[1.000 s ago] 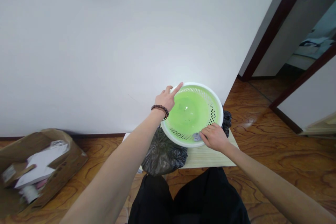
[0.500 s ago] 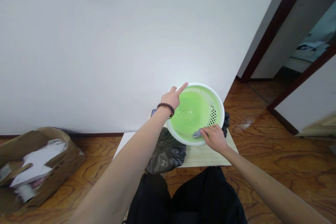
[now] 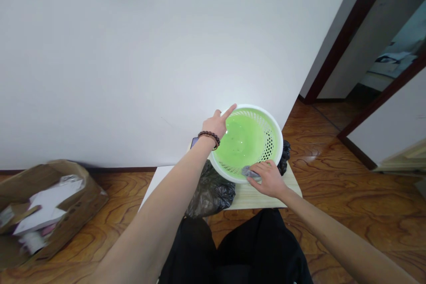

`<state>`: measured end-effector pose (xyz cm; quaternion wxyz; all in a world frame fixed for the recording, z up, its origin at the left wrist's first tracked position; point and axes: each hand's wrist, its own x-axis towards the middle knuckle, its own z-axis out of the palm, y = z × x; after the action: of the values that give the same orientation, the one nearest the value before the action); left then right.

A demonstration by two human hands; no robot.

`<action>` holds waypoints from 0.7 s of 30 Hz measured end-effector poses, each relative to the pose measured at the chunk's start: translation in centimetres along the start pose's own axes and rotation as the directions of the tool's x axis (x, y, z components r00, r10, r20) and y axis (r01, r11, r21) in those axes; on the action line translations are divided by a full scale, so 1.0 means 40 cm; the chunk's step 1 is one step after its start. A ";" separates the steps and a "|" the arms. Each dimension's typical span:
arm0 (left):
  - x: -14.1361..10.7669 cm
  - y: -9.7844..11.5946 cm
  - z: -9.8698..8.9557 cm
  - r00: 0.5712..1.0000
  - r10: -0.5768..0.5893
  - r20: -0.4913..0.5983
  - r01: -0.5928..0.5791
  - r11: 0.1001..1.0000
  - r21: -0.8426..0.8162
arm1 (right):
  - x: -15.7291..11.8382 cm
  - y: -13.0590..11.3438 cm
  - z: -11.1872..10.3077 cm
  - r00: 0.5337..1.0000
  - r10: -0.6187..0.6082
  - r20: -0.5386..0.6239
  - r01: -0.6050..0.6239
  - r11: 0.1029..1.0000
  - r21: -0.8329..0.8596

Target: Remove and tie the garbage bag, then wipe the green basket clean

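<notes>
A round green plastic basket (image 3: 242, 135) with a white rim and holes in its side stands tilted on a small light-wood table (image 3: 248, 202). My left hand (image 3: 215, 124), a beaded bracelet at its wrist, grips the basket's upper left rim, with the index finger stretched along the edge. At the near rim my right hand (image 3: 269, 178) pinches a small grey cloth (image 3: 246, 171) and presses it against the inner side. Part of the cloth is hidden under the fingers.
Black plastic bags (image 3: 213, 193) lie beside the basket on the table. A phone-like object (image 3: 195, 141) shows behind my left wrist. An open cardboard box (image 3: 80, 191) with packaging stands on the wooden floor at left. The white wall (image 3: 166, 53) rises directly behind.
My right hand has slid slightly left along the near rim with the grey cloth and turned, its fingers now lying over the cloth. My left hand keeps its hold on the basket.
</notes>
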<state>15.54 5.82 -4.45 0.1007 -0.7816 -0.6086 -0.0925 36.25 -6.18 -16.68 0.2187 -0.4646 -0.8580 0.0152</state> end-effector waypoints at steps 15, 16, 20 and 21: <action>-0.001 -0.015 0.010 1.000 0.001 -0.004 -0.001 1.000 -0.014 | 0.001 -0.002 0.002 0.991 -0.103 0.089 0.114 0.985 -0.127; -0.001 -0.015 0.011 1.000 0.003 -0.008 -0.003 1.000 -0.015 | 0.002 -0.002 0.002 0.990 -0.101 0.093 0.114 0.984 -0.137; -0.001 -0.013 0.012 1.000 -0.001 -0.023 0.001 1.000 0.000 | 0.008 -0.014 0.008 0.990 -0.086 0.108 0.105 0.977 -0.187; -0.002 -0.012 0.011 1.000 -0.002 -0.027 0.002 1.000 0.005 | 0.010 -0.018 0.011 0.991 -0.080 0.109 0.100 0.975 -0.198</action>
<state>15.08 5.97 -4.88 0.1108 -0.7793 -0.6084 -0.1017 35.32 -6.19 -16.77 0.1274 -0.4438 -0.8851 -0.0589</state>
